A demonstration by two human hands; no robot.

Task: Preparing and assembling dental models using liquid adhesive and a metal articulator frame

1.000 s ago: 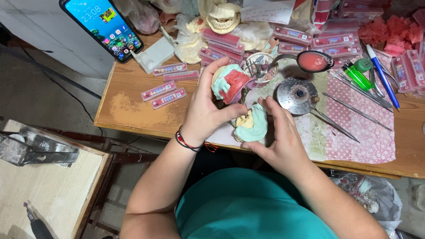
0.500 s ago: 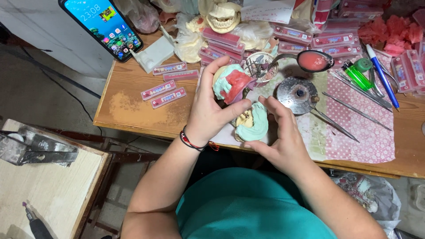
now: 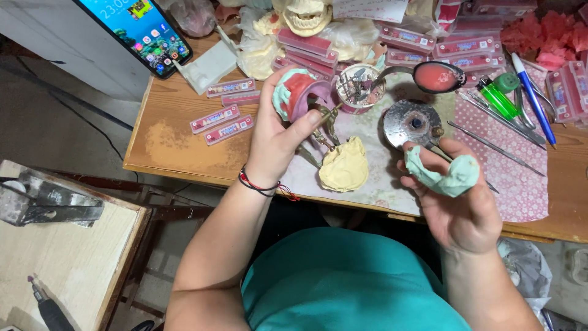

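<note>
My left hand [image 3: 277,136] grips a small metal articulator [image 3: 323,125] that carries a teal plaster cast with a pink wax rim [image 3: 296,91] on top. A pale yellow plaster cast [image 3: 345,165] sits at the articulator's lower end, resting on the patterned cloth [image 3: 520,184]. My right hand [image 3: 460,205] is lifted to the right, apart from the articulator. It holds a curved teal plaster cast [image 3: 446,174] between the fingertips and thumb.
Behind the hands stand a round metal burner [image 3: 414,121], a cup of burs [image 3: 359,86], a spoon with pink wax [image 3: 438,76], metal hand tools [image 3: 493,146], a green lighter [image 3: 496,98], a blue pen [image 3: 531,97], several boxes of teeth [image 3: 222,119] and a phone [image 3: 142,29]. A low side table [image 3: 67,257] stands at left.
My hands were together over the casts; now my right hand has pulled the teal cast away to the right, and my left hand has lifted the articulator, exposing the yellow cast.
</note>
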